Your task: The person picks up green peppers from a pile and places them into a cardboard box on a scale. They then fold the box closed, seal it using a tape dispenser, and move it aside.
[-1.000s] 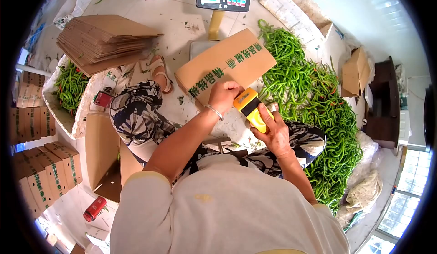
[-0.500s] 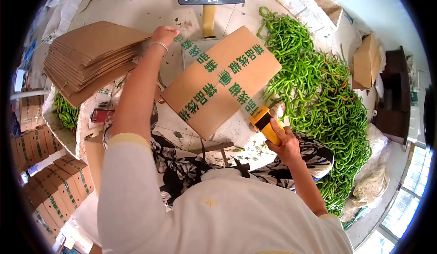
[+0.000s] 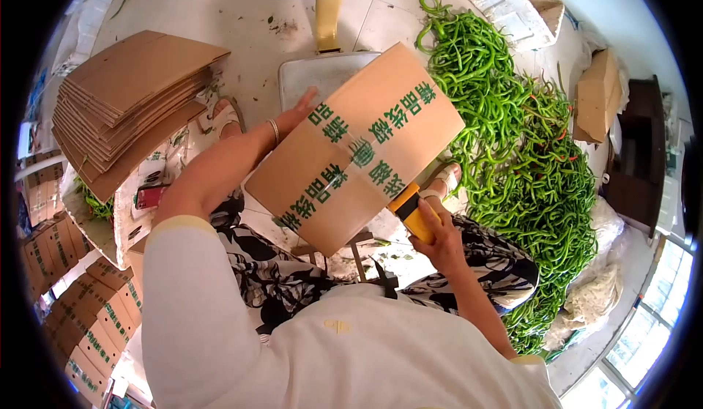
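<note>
Cardboard box [image 3: 359, 153] has an open left hand [image 3: 295, 114] at its edge, right hand [image 3: 441, 246] gripping tape dispenser [image 3: 414, 221].

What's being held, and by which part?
The right hand grips the yellow tape dispenser by its near end; whether the left hand holds the carton is unclear.

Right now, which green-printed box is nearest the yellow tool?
The carton between the left hand and right hand; the other printed boxes stand stacked at the picture's left.
</note>
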{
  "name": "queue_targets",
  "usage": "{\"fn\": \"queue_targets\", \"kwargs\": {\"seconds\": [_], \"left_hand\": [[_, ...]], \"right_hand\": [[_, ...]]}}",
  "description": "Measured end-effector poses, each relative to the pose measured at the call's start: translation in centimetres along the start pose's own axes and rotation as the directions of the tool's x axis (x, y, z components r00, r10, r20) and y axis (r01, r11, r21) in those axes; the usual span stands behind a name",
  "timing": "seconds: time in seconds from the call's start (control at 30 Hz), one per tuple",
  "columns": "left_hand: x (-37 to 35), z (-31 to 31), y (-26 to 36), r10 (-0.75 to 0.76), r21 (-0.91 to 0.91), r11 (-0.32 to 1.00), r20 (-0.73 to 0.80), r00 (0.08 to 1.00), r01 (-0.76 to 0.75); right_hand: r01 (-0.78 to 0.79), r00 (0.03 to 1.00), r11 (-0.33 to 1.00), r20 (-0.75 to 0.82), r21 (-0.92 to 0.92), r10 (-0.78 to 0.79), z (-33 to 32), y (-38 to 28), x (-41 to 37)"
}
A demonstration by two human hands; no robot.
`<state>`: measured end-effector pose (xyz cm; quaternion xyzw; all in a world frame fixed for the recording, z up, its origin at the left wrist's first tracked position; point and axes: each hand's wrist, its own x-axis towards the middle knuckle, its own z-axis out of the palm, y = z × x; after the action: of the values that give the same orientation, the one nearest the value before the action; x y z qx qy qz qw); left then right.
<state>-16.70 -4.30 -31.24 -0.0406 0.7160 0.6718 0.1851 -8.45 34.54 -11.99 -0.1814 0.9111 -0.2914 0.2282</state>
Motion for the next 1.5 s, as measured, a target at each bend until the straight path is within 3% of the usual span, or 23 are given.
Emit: {"fn": "queue_targets", "kwargs": {"seconds": [0.17,0.3,0.37,0.43,0.47,0.5,0.53,0.57,0.63,0.7,0.73,0.77,0.83,0.97,1.03,1.1,1.2,1.3,1.5], "left_hand": [[-0.8,6.1,-1.7,-0.134,0.087,0.989,0.241,0.961,0.117],[0.8,7.4,-3.0,-0.294,0.319,0.929,0.317,0.902,0.19],[2.7,4.4,-3.1,-0.387,0.57,0.802,0.274,0.88,0.176],[4.1,-0.2,-1.2,-0.411,0.816,0.555,0.101,0.906,0.16],[3.5,-2.0,5.1,-0.483,0.75,0.577,-0.008,0.876,0.324],[2.3,-2.9,8.7,-0.287,0.581,0.751,-0.141,0.948,0.314],[0.9,-3.3,11.3,-0.103,0.4,0.888,-0.307,0.946,0.227],[-0.4,-3.2,14.1,-0.043,0.418,0.895,-0.261,0.964,0.153],[-2.3,-0.7,18.5,0.076,0.445,0.896,-0.157,0.985,0.002],[-3.4,2.2,19.4,-0.012,0.298,0.955,-0.006,1.0,0.013],[-3.9,3.3,18.6,0.061,0.599,0.798,-0.19,0.98,0.066],[-3.1,2.6,17.5,-0.006,0.633,0.749,-0.288,0.958,0.196],[-1.4,0.0,18.0,-0.252,0.558,0.759,-0.223,0.942,0.335],[0.1,-3.0,16.7,-0.304,0.43,0.828,-0.196,0.932,0.36],[1.6,-4.4,14.5,-0.319,0.429,0.82,-0.207,0.925,0.379],[1.8,-5.3,14.4,-0.341,0.402,0.833,-0.167,0.925,0.38],[3.8,-6.7,12.4,-0.391,0.389,0.813,-0.185,0.901,0.433],[4.4,-7.4,11.5,-0.315,0.43,0.838,-0.121,0.941,0.336],[5.2,-7.6,9.5,-0.366,0.382,0.844,-0.105,0.925,0.377]], "right_hand": [[-0.13,0.988,0.983,-0.095,-0.131,0.118,-1.4,-0.2,-5.3],[-0.126,0.991,0.972,-0.063,-0.2,0.116,-2.6,-1.4,-7.3],[-0.079,0.993,0.976,-0.097,-0.2,0.061,-2.3,-1.4,-6.8],[-0.08,0.993,0.978,-0.106,-0.191,0.06,-1.8,-2.6,-5.6],[-0.036,0.992,0.984,-0.123,-0.173,0.015,-1.8,-3.4,-4.5],[-0.009,0.991,0.989,-0.135,-0.149,-0.012,-1.9,-4.5,-3.3],[-0.016,0.993,0.989,-0.12,-0.149,-0.002,-2.0,-5.6,-2.1],[-0.022,0.994,0.989,-0.108,-0.147,0.006,-1.9,-6.7,-0.6],[0.096,0.979,0.971,-0.158,-0.22,-0.132,-1.4,-8.1,2.4],[0.11,0.986,0.982,-0.108,-0.152,-0.127,-1.3,-9.9,5.8],[0.118,0.987,0.98,-0.086,-0.159,-0.133,-1.1,-10.6,7.4],[0.125,0.988,0.977,-0.064,-0.17,-0.138,-0.8,-11.0,8.6],[0.16,0.98,0.977,-0.097,-0.144,-0.174,-1.1,-11.5,8.8],[0.164,0.978,0.971,-0.104,-0.172,-0.184,-2.3,-8.6,4.9],[0.084,0.993,0.977,-0.068,-0.198,-0.1,-2.5,-6.5,1.3],[0.051,0.993,0.994,-0.101,-0.099,-0.061,-2.0,-4.7,-1.0],[0.033,0.995,0.986,-0.082,-0.162,-0.047,-0.4,-2.7,0.4],[0.018,0.999,0.973,0.039,-0.228,-0.01,1.4,-0.6,4.1],[0.068,0.992,0.995,-0.098,-0.08,-0.075,3.7,-0.2,4.5]]}}
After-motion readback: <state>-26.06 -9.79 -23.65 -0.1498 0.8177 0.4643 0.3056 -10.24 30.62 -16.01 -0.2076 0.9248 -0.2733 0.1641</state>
